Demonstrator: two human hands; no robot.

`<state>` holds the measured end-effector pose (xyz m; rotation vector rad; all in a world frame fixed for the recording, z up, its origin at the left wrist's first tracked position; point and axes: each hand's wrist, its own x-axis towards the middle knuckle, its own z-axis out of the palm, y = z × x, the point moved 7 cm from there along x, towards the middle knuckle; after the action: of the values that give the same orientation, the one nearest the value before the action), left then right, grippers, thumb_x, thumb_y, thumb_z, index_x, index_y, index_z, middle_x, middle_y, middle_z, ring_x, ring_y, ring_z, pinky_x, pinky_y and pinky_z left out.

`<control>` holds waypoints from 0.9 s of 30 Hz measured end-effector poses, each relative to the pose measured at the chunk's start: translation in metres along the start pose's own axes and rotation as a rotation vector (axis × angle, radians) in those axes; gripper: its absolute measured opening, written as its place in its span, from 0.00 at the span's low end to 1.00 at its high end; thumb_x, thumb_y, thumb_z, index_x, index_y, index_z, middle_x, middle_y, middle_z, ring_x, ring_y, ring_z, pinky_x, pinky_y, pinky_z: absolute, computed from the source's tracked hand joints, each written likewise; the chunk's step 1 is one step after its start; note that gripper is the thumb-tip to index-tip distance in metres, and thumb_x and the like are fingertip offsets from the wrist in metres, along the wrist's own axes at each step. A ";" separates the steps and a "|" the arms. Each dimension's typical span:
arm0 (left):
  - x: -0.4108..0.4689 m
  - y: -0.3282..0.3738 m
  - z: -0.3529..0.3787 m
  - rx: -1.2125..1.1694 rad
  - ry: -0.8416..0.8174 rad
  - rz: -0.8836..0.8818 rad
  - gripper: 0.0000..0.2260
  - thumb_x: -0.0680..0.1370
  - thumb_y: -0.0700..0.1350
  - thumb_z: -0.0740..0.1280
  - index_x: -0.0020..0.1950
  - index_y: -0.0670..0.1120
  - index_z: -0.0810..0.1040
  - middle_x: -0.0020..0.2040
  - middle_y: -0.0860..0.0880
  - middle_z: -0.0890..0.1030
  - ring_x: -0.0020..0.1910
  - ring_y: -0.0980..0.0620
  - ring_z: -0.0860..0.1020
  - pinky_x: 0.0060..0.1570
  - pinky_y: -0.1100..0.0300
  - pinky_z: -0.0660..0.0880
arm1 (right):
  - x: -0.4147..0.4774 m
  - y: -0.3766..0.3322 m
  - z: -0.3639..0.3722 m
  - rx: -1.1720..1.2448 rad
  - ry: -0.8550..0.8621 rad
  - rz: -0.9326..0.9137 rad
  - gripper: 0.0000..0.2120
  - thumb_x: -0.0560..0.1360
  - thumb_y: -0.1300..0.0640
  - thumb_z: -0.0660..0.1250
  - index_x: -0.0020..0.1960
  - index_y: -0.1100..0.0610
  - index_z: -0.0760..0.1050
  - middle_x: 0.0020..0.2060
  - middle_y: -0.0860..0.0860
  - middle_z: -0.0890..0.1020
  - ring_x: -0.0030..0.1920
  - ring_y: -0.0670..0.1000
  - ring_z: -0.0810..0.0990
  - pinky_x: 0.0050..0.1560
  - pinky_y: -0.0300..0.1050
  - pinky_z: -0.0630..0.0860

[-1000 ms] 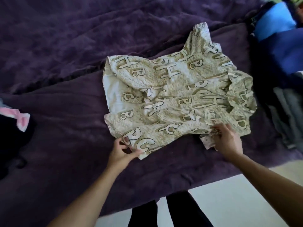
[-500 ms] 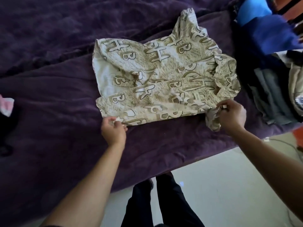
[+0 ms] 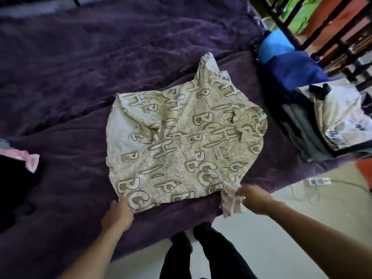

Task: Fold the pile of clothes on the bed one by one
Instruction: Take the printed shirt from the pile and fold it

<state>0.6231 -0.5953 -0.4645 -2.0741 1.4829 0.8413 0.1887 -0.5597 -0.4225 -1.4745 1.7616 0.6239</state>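
While the patterned shirt (image 3: 187, 146) is lying spread out on the purple bed (image 3: 70, 97), I am watching through the head camera: the left hand (image 3: 117, 215) is pinching its near left hem, and the right hand (image 3: 255, 198) is gripping a bunched corner at its near right. Other clothes (image 3: 302, 121) are sitting stacked at the bed's right end, apart from the shirt.

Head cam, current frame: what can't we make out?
left hand: fingertips hidden under the shirt hem it grips, head view.
right hand: the corner it pinches is bunched; its shape is unclear.
clothes stack, right: cut off by the frame edge; count unclear.
pink-and-black garment, left: cut off by the edge.
patch on the shirt: too small to read.
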 end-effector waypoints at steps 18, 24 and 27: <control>0.070 0.448 -0.107 -0.142 0.254 0.615 0.11 0.77 0.48 0.67 0.58 0.49 0.76 0.57 0.47 0.77 0.45 0.51 0.76 0.39 0.61 0.72 | 0.181 0.178 -0.091 1.057 0.226 0.378 0.37 0.62 0.46 0.80 0.65 0.59 0.72 0.59 0.54 0.80 0.59 0.57 0.79 0.60 0.52 0.76; 0.107 0.587 -0.076 0.120 0.250 0.692 0.31 0.72 0.51 0.72 0.71 0.50 0.62 0.67 0.44 0.68 0.62 0.42 0.71 0.43 0.51 0.73 | 0.175 0.230 -0.108 1.056 0.627 0.320 0.06 0.70 0.52 0.71 0.36 0.48 0.75 0.28 0.42 0.80 0.33 0.45 0.80 0.34 0.40 0.70; 0.129 0.603 -0.062 0.113 0.155 0.602 0.26 0.76 0.44 0.68 0.72 0.48 0.63 0.69 0.41 0.67 0.64 0.38 0.71 0.55 0.47 0.74 | 0.165 0.262 -0.094 0.827 0.576 0.339 0.13 0.72 0.43 0.71 0.38 0.51 0.75 0.31 0.46 0.79 0.35 0.50 0.78 0.35 0.44 0.68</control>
<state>0.0956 -0.9152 -0.5184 -1.6505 2.2377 0.7861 -0.0980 -0.6738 -0.5207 -0.8021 2.3225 -0.4187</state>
